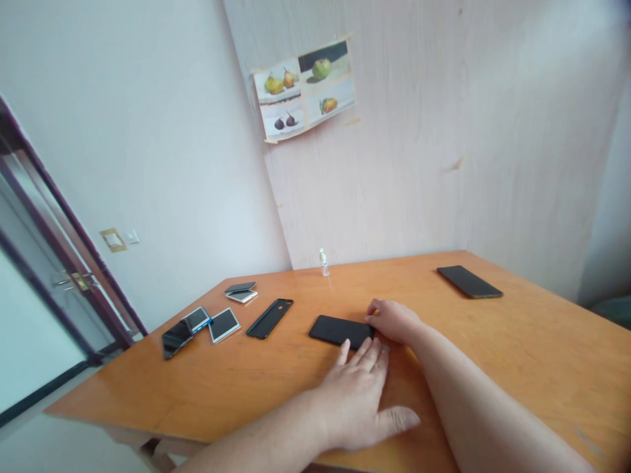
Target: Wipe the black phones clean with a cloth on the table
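Note:
A black smartphone lies flat on the wooden table, its dark face up. My left hand rests at the phone's near edge, fingers spread, thumb stretched out to the right; its fingertips touch the near right corner. At the phone's right end my right hand is closed, fingers curled in and pinching that end. Just left of the phone lies an empty black phone case with a camera cutout. What sits beneath my right fingers is hidden.
Several other phones lie at left: a white one, a black one overlapping a blue-edged one, and a small stack behind. A pump bottle stands near the wall. A black tablet lies far right.

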A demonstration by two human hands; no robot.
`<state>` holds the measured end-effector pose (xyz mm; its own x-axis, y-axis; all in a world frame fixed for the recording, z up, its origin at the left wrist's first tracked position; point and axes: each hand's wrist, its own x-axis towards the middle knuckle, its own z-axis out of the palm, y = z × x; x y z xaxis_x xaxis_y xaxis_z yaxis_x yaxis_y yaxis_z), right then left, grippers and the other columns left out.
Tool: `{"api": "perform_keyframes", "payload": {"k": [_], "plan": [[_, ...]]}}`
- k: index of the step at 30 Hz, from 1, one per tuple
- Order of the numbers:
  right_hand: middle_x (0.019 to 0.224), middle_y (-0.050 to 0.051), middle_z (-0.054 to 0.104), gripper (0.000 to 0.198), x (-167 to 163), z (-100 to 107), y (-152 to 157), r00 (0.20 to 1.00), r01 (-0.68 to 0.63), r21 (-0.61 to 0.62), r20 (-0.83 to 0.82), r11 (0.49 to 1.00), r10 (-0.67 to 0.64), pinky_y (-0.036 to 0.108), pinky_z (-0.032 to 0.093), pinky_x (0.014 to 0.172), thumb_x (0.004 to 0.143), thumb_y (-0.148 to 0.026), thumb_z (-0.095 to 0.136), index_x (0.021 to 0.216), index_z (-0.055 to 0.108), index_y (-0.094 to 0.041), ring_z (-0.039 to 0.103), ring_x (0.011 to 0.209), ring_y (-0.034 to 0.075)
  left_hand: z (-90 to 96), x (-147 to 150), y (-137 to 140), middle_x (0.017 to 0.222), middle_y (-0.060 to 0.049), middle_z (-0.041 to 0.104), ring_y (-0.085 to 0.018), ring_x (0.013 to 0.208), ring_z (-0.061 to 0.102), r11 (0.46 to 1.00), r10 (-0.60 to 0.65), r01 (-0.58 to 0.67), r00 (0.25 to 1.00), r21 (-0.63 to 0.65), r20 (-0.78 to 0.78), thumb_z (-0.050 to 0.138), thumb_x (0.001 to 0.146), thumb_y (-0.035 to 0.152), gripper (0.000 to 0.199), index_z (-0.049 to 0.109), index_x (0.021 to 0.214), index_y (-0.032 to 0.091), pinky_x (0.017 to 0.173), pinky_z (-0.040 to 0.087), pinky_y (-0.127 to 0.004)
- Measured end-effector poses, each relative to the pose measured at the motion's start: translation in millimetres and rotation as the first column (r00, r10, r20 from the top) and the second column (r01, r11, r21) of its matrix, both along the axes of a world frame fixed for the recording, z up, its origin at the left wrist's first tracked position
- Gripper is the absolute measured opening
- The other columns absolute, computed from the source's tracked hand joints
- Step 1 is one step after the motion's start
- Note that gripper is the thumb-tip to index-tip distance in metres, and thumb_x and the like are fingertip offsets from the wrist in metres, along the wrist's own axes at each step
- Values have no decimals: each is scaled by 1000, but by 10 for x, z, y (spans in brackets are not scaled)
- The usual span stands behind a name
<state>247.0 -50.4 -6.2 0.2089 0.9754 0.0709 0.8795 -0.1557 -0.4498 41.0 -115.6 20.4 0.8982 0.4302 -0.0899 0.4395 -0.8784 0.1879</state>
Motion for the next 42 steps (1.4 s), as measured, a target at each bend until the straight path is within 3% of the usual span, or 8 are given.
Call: {"api": "perform_keyframes", "payload": {"k": [7,13,20,27,30,33,36,42], "plan": [[101,6,71,25,-11,-10,5,1000,12,-5,0,1000,-12,31,42,72,78,-40,61,99,66,-27,65,95,26,110,-257,327,160,-13,9,-26,149,4,975,222,-222,974,10,-42,15,92,72,85,13,154,14,118,3,-55],[103,6,70,26,-25,6,4,1000,22,-13,-6,1000,-22,32,44,74,78,-39,61,101,65,-27,64,96,26,55,-364,543,159,-14,13,-28,148,5,921,386,-382,921,81,-47,15,91,73,87,17,153,12,118,4,-53],[103,7,70,26,-23,1,11,1000,30,-15,-8,999,-30,33,44,76,79,-40,60,101,66,-27,64,97,25,-5,-352,532,160,-9,8,-25,149,4,959,276,-275,961,66,-22,17,91,73,83,12,154,19,118,2,-54],[102,7,71,25,-27,11,5,999,31,-10,-10,999,-31,32,44,73,79,-40,59,100,66,-27,65,95,25,17,-453,875,159,-14,11,-29,148,6,849,519,-511,855,136,-23,15,91,72,87,15,154,12,116,4,-60],[102,7,70,26,-25,7,9,999,30,-12,-10,999,-30,32,44,73,79,-40,59,101,66,-27,65,95,25,36,-436,747,159,-15,11,-29,148,6,876,470,-463,882,134,-32,16,89,75,90,15,153,11,116,1,-60],[103,6,71,26,-18,-10,20,1000,27,-14,-7,1000,-27,31,43,74,79,-39,60,101,66,-27,64,95,25,57,-374,458,160,-12,12,-27,148,7,961,256,-252,966,109,-24,18,90,74,86,14,154,17,116,-4,-60],[103,6,71,26,-12,-21,23,1000,21,-13,-3,1000,-21,31,43,75,79,-39,59,102,66,-27,64,96,24,76,-313,267,160,-9,12,-25,149,6,991,113,-113,994,77,-1,17,92,71,80,11,154,21,117,-5,-58],[103,6,71,26,-17,-2,9,1000,19,-16,-6,1000,-19,31,43,74,79,-39,59,101,66,-27,65,95,24,48,-358,543,159,-12,17,-26,148,10,953,286,-283,958,105,-10,12,92,71,82,17,153,17,116,-2,-61]]}}
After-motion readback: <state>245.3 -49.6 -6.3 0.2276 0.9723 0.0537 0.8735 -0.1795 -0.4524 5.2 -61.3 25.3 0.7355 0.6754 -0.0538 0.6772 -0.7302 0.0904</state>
